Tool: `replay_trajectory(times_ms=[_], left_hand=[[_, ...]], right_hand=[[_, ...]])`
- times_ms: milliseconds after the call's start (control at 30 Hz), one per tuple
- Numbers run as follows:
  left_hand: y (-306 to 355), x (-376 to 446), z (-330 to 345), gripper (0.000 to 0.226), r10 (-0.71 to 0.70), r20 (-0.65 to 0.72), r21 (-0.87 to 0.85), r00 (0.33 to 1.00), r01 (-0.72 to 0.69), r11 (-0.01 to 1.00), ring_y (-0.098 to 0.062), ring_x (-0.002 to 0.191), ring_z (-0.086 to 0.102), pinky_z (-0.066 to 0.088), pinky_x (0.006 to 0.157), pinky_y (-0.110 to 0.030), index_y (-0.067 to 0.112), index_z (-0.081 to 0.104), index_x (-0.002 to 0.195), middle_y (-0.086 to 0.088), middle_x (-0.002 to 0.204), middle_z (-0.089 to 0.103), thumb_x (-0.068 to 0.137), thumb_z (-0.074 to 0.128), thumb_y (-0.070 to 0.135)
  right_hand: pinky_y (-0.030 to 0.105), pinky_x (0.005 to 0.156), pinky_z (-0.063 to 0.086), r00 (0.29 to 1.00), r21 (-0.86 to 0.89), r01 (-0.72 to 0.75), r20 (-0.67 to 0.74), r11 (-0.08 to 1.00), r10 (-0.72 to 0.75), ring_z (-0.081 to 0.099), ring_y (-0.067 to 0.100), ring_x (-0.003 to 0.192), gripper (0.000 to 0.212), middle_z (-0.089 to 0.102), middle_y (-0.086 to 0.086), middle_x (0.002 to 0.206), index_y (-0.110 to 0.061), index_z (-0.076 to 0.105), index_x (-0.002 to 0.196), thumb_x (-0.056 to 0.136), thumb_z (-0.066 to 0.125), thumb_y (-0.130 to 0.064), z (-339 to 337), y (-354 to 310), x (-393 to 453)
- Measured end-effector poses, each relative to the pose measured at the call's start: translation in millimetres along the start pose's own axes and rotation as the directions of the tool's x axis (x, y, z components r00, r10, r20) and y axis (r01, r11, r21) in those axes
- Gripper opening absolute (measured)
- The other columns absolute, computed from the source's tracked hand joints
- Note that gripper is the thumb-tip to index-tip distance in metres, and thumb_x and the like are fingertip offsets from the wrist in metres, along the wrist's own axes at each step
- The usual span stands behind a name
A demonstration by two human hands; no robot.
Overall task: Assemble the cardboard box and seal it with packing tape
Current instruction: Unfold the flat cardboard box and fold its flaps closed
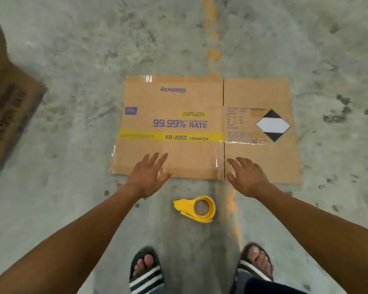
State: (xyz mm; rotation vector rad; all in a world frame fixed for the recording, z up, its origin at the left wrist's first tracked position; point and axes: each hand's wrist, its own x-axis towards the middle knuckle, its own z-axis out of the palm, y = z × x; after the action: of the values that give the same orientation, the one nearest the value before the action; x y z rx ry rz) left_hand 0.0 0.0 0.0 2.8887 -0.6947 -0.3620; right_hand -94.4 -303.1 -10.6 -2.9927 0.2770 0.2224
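Two feet in black slides with white stripes (146, 272) at the bottom edge, planted on grey, stained concrete floor (72, 49) either side of a worn yellow painted line (210, 39). Just ahead of the toes, a yellow plastic tape dispenser holding a roll of packing tape (197, 208), lying flat on the floor, untouched. Both bare forearms stretched forward and down, nearly straight. Left hand (148, 177) palm down, fingers (157, 161) spread and released, over the near edge of a flattened brown cardboard box with blue print and a yellow band (179, 124). Right hand (248, 177) likewise palm down, fingers relaxed and slightly curled, gripping nothing, over the box's near edge beside the slit between its flaps. Contact with the cardboard: cannot tell. Box flat on the floor, between the dispenser and the open concrete, black-and-white diamond label (273, 125) on its right panel. Far left, another brown carton (6, 107), blurred.
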Motion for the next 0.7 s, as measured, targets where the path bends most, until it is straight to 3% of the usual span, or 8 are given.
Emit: replay_trajectory(times_ms=[100, 200, 300, 367, 500, 633, 700], left_hand=[[-12.5, -4.0, 68.4, 0.091, 0.112, 0.213, 0.177, 0.971, -0.151, 0.973, -0.031, 0.151, -0.002, 0.011, 0.118, -0.048, 0.047, -0.004, 0.151, 0.001, 0.165, -0.002, 0.069, -0.001, 0.086], [-37.0, -6.2, 138.5, 0.093, 0.185, 0.342, 0.291, 0.921, -0.291, 0.911, -0.034, 0.150, -0.011, 0.008, 0.118, -0.053, 0.052, -0.016, 0.146, 0.001, 0.164, -0.015, 0.062, -0.008, 0.089], [-69.2, 2.6, 203.9, 0.080, 0.240, 0.417, 0.350, 0.877, -0.398, 0.848, -0.039, 0.148, -0.012, 0.012, 0.116, -0.056, 0.051, -0.020, 0.145, 0.001, 0.162, -0.023, 0.082, 0.020, 0.079], [-85.5, 2.0, 255.9, 0.077, 0.286, 0.489, 0.364, 0.824, -0.491, 0.792, -0.040, 0.149, -0.008, 0.016, 0.115, -0.055, 0.048, -0.016, 0.148, -0.001, 0.162, -0.021, 0.091, 0.032, 0.066], [-104.1, -8.8, 382.5, 0.068, 0.344, 0.621, 0.333, 0.705, -0.634, 0.698, -0.046, 0.147, 0.003, 0.023, 0.113, -0.052, 0.035, -0.014, 0.152, -0.009, 0.164, -0.012, 0.099, 0.024, 0.055], [-111.4, -12.7, 503.7, 0.059, 0.352, 0.674, 0.254, 0.650, -0.651, 0.715, -0.043, 0.147, 0.012, 0.025, 0.115, -0.049, 0.026, -0.010, 0.154, -0.010, 0.165, -0.002, 0.103, 0.014, 0.043], [-118.5, -10.2, 556.3, 0.065, 0.391, 0.647, 0.186, 0.654, -0.633, 0.751, -0.037, 0.147, 0.017, 0.026, 0.116, -0.045, 0.027, -0.005, 0.155, -0.007, 0.165, 0.004, 0.095, -0.004, 0.051]], right_hand=[[0.046, 0.112, 0.028, 0.986, -0.036, 0.078, 0.150, 0.996, -0.072, 0.025, 0.029, 0.142, 0.055, 0.030, 0.009, 0.155, -0.027, 0.029, 0.149, 0.098, 0.039, -0.044, 62.7, 12.2, -12.7], [0.049, 0.115, 0.023, 0.963, -0.131, 0.163, 0.235, 0.978, -0.129, 0.008, 0.031, 0.148, 0.072, 0.005, 0.010, 0.164, -0.035, 0.008, 0.155, 0.095, 0.045, -0.052, 133.1, 31.4, -31.6], [0.055, 0.114, 0.021, 0.914, -0.230, 0.301, 0.346, 0.925, -0.212, -0.003, 0.036, 0.149, 0.087, -0.014, 0.010, 0.164, -0.042, -0.011, 0.153, 0.092, 0.049, -0.059, 199.0, 46.9, -32.6], [0.055, 0.112, 0.028, 0.846, -0.246, 0.406, 0.466, 0.880, -0.260, -0.001, 0.040, 0.148, 0.092, -0.015, 0.013, 0.164, -0.042, -0.015, 0.152, 0.090, 0.052, -0.058, 249.4, 53.5, -34.7], [0.052, 0.097, 0.049, 0.726, -0.231, 0.522, 0.626, 0.821, -0.286, 0.012, 0.048, 0.143, 0.091, -0.008, 0.022, 0.162, -0.028, -0.014, 0.154, 0.095, 0.054, -0.042, 373.4, 56.5, -48.0], [0.049, 0.084, 0.055, 0.723, -0.282, 0.538, 0.639, 0.794, -0.263, 0.033, 0.048, 0.129, 0.098, 0.002, 0.023, 0.162, -0.020, -0.021, 0.149, 0.092, 0.059, -0.016, 498.9, 63.4, -54.5], [0.049, 0.088, 0.052, 0.724, -0.289, 0.531, 0.643, 0.797, -0.250, 0.035, 0.046, 0.128, 0.094, 0.001, 0.020, 0.162, -0.021, -0.015, 0.153, 0.093, 0.056, -0.011, 550.0, 71.7, -51.6]])
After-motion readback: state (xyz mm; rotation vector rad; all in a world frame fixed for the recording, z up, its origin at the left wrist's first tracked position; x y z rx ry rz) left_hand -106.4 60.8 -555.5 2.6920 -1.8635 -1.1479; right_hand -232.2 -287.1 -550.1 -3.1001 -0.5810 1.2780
